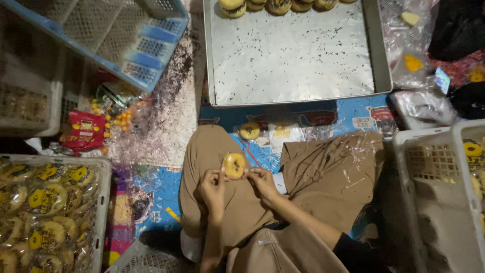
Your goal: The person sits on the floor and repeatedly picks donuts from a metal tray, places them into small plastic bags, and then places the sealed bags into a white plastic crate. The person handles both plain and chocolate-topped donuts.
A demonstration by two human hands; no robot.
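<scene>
A small round golden pastry (234,165), dark filling at its centre, sits pinched between my left hand (212,188) and right hand (262,180) above my lap. Both hands grip it at the rim with their fingertips. It looks light, soft and crumbly, best held by the edges. Another pastry (249,130) lies on clear wrappers ahead. Beyond is a crumb-speckled metal tray (295,55); a basket of wrapped pastries (103,182) is left.

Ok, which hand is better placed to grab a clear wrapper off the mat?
Probably the right hand: the wrappers lie straight ahead of it. The left hand sits farther off; its fingers could hold the round pastry alone.
</scene>
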